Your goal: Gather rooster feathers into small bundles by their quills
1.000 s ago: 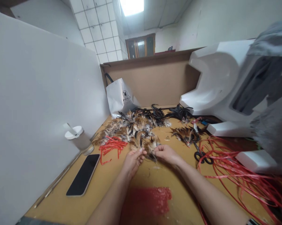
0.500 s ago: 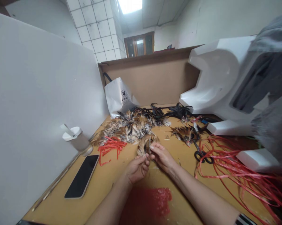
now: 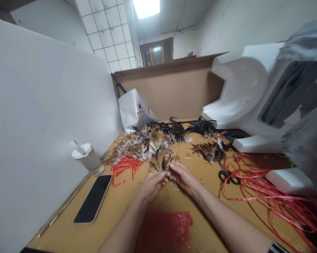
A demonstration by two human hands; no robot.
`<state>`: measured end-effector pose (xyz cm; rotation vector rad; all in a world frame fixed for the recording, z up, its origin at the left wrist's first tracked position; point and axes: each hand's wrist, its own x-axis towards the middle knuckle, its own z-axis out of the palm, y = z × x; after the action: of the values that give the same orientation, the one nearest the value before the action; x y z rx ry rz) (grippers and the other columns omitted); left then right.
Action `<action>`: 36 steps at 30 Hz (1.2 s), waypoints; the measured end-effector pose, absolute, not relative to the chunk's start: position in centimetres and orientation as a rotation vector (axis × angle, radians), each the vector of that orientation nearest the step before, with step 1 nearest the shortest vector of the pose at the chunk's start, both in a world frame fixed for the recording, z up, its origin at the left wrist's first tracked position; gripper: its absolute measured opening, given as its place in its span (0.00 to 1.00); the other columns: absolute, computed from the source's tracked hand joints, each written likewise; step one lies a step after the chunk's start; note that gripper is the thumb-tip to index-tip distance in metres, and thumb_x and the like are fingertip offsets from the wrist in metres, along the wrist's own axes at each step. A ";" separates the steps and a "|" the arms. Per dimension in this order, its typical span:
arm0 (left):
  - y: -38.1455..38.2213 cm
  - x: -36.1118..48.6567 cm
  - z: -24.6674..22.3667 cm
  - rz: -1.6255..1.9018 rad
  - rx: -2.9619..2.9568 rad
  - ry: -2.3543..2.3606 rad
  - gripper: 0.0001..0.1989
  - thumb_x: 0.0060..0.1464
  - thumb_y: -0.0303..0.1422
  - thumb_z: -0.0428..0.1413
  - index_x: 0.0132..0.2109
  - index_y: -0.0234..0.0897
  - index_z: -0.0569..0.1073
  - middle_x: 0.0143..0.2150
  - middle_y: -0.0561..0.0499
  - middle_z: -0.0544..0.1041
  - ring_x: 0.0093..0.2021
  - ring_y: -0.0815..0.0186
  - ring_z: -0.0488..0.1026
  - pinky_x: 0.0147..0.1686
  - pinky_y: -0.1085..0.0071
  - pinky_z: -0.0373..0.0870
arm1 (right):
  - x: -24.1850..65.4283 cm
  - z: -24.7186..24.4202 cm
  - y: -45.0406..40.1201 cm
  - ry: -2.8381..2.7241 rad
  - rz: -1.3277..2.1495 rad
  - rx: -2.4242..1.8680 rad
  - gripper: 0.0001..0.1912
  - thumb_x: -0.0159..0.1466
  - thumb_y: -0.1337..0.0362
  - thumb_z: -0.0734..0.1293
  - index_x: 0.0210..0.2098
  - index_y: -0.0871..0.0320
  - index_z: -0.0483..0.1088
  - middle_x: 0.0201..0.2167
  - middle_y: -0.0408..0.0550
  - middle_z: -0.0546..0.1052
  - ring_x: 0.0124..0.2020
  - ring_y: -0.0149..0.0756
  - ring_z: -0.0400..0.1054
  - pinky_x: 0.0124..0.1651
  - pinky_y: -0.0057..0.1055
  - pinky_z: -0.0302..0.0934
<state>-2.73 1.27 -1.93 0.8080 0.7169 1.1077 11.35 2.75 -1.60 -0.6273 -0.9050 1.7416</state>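
Observation:
Near the middle of the table, my left hand (image 3: pixel 155 184) is closed with thumb and fingers pinching the lower ends of a small bunch of brown and black feathers (image 3: pixel 160 160). Close against it, my right hand (image 3: pixel 182 175) pinches feathers at the bunch's right side; the fingertips of both hands nearly meet. Just beyond lies a big heap of brown, grey and black feathers (image 3: pixel 147 142). A smaller brown feather bundle (image 3: pixel 207 151) rests to the right, with black-handled scissors (image 3: pixel 228 176) beside it. Short red plastic strips (image 3: pixel 126 165) lie left of my hands.
Long red plastic strands (image 3: pixel 266 186) spread over the right side by white foam pieces (image 3: pixel 290 179). On the left are a dark-screened phone (image 3: pixel 93 199) and a lidded cup (image 3: pixel 88 160). A white paper bag (image 3: pixel 133 109) stands behind the heap. A red patch (image 3: pixel 171 228) marks the table in front.
The feathers between my fingers have fanned out to the left and show more black. My left hand has tilted slightly, and my right hand stays almost in place.

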 end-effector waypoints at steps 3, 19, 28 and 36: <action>1.3 -2.8 -1.8 1.138 0.877 0.770 0.10 0.40 0.31 0.60 0.31 0.29 0.75 0.29 0.47 0.75 0.23 0.75 0.67 0.24 0.80 0.61 | 11.5 -1.5 2.8 -0.977 1.704 -0.700 0.13 0.49 0.58 0.68 0.27 0.62 0.68 0.23 0.45 0.72 0.24 0.26 0.65 0.26 0.21 0.54; 1.7 -2.6 -2.9 1.063 1.130 0.902 0.13 0.40 0.37 0.59 0.30 0.29 0.75 0.21 0.49 0.74 0.19 0.73 0.65 0.22 0.77 0.58 | 11.3 -2.0 3.2 -1.009 1.591 -0.991 0.12 0.46 0.59 0.68 0.20 0.62 0.66 0.15 0.41 0.70 0.17 0.23 0.59 0.20 0.21 0.46; 2.0 -3.1 -2.9 1.084 0.770 0.818 0.10 0.42 0.31 0.59 0.33 0.28 0.74 0.31 0.45 0.76 0.23 0.76 0.68 0.21 0.83 0.60 | 11.5 -2.0 3.2 -1.084 1.502 -0.924 0.15 0.45 0.55 0.69 0.23 0.62 0.68 0.18 0.43 0.71 0.19 0.25 0.60 0.25 0.24 0.51; 2.0 -3.2 -3.5 1.016 0.760 0.770 0.10 0.44 0.30 0.58 0.34 0.27 0.74 0.30 0.46 0.76 0.22 0.77 0.68 0.20 0.84 0.61 | 11.1 -1.9 3.0 -1.215 1.445 -0.905 0.15 0.47 0.55 0.68 0.20 0.62 0.67 0.18 0.43 0.71 0.21 0.28 0.63 0.31 0.26 0.55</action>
<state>-3.17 2.01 -3.49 0.7596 0.7697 1.0161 11.09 2.96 -1.87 -0.9047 -1.2147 1.4455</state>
